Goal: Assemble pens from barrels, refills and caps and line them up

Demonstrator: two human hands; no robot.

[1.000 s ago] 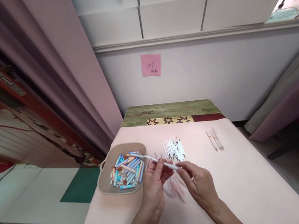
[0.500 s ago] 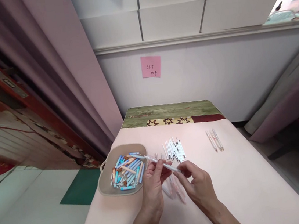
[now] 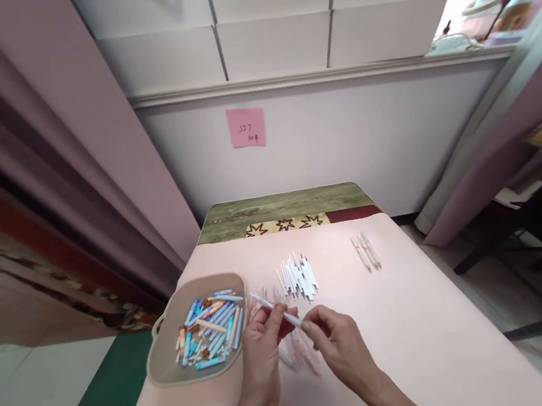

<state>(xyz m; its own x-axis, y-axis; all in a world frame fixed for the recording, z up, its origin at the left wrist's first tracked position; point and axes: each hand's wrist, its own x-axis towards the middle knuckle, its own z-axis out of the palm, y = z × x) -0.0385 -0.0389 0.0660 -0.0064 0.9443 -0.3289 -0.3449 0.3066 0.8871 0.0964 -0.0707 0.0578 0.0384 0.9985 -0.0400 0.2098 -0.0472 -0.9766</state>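
Between both hands a clear, whitish pen (image 3: 261, 300) slants from upper left to lower right. My left hand (image 3: 262, 352) is closed around its middle, thumb on top. At its lower right end, the fingertips of my right hand (image 3: 339, 340) are pinched on it; they hide that end. Beneath and between the hands lie several clear and pinkish pen barrels (image 3: 305, 356), partly covered. Just beyond the hands, several thin white pen refills (image 3: 300, 278) with dark tips lie in a loose row. Several assembled-looking pens (image 3: 367, 253) lie farther right.
A beige bin (image 3: 152, 357) at the left of the table holds many blue, orange and teal pen pieces (image 3: 220, 324). A pink cloth (image 3: 422, 343) covers the table, with a green patterned strip (image 3: 281, 205) at the far edge. The wall behind bears a pink note (image 3: 247, 128).
The view has shifted, so the table's contents appear farther left and the bin lower. Both hands still hold the pen, and the right fingertips have changed their position slightly at its end.
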